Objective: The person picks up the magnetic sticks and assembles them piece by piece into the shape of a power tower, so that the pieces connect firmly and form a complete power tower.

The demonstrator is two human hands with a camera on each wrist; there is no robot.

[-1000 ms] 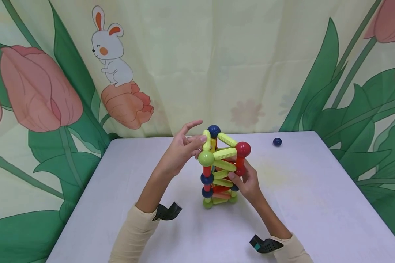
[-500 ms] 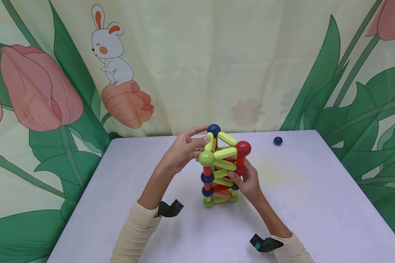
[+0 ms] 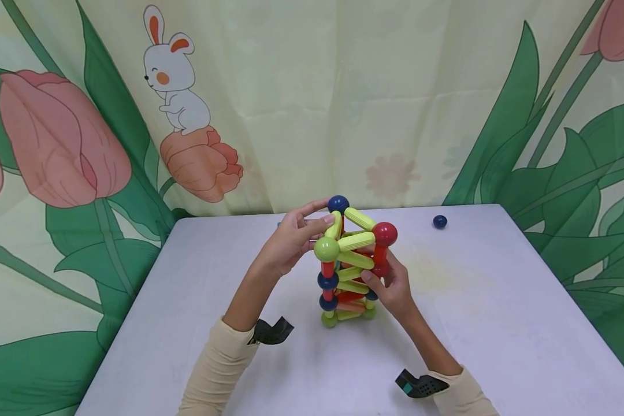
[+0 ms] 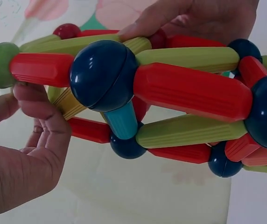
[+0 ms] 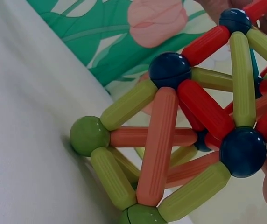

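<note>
A tower of magnetic balls and rods (image 3: 349,286) stands on the table in the head view. My left hand (image 3: 291,241) is at its top left, thumb and fingers pinching a yellow-green magnetic rod (image 3: 334,226) between a light green ball (image 3: 326,249) and a dark blue ball (image 3: 338,204). The index finger reaches to that blue ball. On the other side, my right hand (image 3: 394,289) grips the tower below the upper red ball (image 3: 385,234); part of its fingers is hidden behind the rods. Green balls (image 5: 90,136) form the foot in the right wrist view.
A loose dark blue ball (image 3: 439,222) lies near the back right of the white table (image 3: 478,312). Behind my left hand a small bit of something blue (image 3: 279,223) shows. A printed curtain (image 3: 301,115) hangs behind the table's back edge.
My left hand has shifted slightly right, its raised index finger coming down to the top blue ball. The pinched rod now tilts toward that ball. My right hand keeps its place.
</note>
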